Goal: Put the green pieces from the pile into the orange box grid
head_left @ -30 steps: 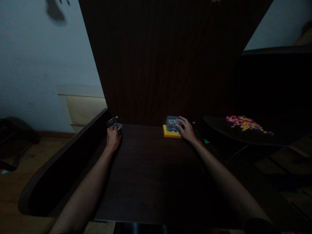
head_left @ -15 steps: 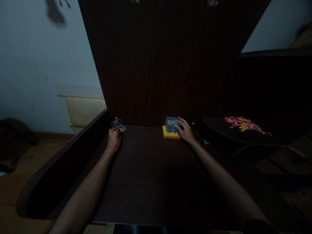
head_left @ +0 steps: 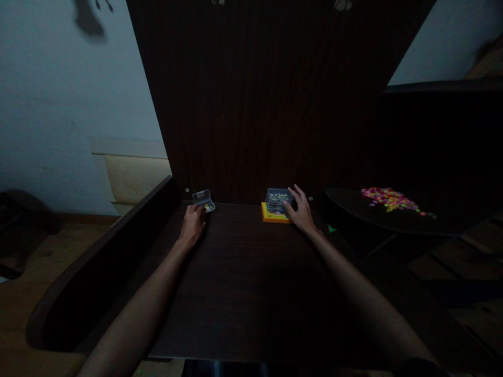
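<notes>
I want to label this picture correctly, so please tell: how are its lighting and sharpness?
Head view: dim overall, the left wall paler than the dark tabletop; same view: small contents of the open case by the left hand too indistinct to identify.

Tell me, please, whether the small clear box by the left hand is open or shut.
Open: the lid of the clear box stands raised behind its base.
</notes>
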The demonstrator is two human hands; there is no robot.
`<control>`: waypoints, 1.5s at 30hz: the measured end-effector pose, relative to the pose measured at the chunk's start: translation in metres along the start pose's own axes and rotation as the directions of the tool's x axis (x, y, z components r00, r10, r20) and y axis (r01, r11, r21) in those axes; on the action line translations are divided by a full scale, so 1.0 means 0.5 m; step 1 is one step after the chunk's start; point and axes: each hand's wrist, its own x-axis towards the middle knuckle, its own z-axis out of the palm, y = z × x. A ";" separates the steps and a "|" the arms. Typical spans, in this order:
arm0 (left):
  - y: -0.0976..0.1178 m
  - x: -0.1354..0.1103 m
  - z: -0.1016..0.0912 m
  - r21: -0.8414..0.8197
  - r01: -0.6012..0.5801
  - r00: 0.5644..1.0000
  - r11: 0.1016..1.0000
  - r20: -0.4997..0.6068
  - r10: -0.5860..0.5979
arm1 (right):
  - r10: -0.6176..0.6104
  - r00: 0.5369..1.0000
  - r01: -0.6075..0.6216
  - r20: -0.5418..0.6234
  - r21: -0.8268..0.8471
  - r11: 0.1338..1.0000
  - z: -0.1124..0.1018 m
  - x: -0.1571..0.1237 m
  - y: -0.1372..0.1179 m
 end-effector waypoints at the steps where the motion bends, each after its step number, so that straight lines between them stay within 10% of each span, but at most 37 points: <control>1: 0.009 -0.002 -0.001 -0.014 -0.024 1.000 1.000 -0.002 0.024 | -0.008 0.999 0.008 -0.036 -0.006 1.000 -0.002 -0.004 -0.012; 9: 0.109 -0.037 0.017 -0.254 -0.348 0.935 0.902 -0.019 0.355 | -0.155 0.973 0.141 0.172 0.088 0.986 0.008 -0.097 -0.127; 15: 0.180 -0.083 0.030 -0.407 -0.526 0.821 0.747 -0.012 0.571 | -0.031 0.946 -0.062 0.322 0.275 0.959 0.042 -0.163 -0.158; 31: 0.194 -0.100 0.039 -0.407 -0.581 0.763 0.704 0.027 0.646 | -0.009 0.914 -0.141 0.406 0.339 0.930 0.053 -0.170 -0.146; 45: 0.187 -0.090 0.023 -0.308 -0.543 0.818 0.782 0.020 0.575 | -0.164 0.892 0.059 0.421 0.251 0.966 0.048 -0.172 -0.150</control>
